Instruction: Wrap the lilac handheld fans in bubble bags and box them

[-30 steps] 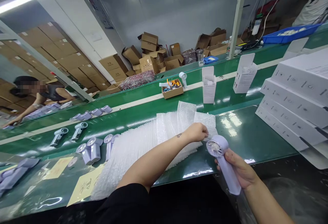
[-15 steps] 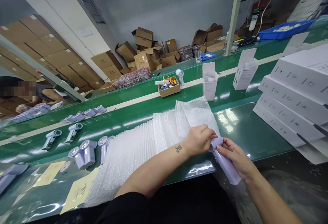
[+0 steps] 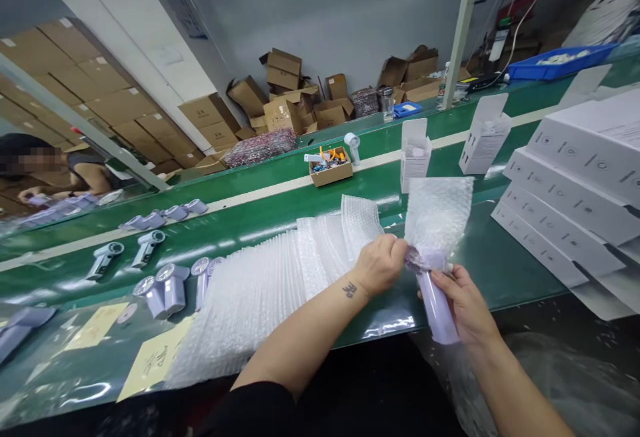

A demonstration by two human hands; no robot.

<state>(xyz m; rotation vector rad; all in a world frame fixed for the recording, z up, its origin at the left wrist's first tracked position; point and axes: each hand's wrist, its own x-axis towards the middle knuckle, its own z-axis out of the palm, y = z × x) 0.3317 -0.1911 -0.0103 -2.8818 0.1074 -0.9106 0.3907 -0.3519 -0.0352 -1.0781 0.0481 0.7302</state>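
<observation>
My right hand (image 3: 467, 300) is closed around a lilac handheld fan (image 3: 440, 313), its handle slanting down toward me. A clear bubble-wrap bag (image 3: 439, 213) stands up from the fan's head, whose top is partly covered by the bag's lower edge. My left hand (image 3: 380, 265) is closed, pinching the bag's edge beside the fan head; its fingertips are partly hidden. Left of the hands lies a long overlapping row of bubble-wrap bags (image 3: 260, 290). Several more lilac fans (image 3: 173, 287) rest beyond the row's left end.
White printed boxes (image 3: 575, 177) are stacked at right. Two open white boxes (image 3: 415, 167) stand near the belt's pale strip, left of which is a small carton of parts (image 3: 333, 173). Pale blue fans (image 3: 149, 248) lie at left. A co-worker (image 3: 85, 170) sits at far left.
The bubble-wrap bag has come off the row and now stands upright over the fan's head. The fan has turned more upright, and my left hand has moved slightly left.
</observation>
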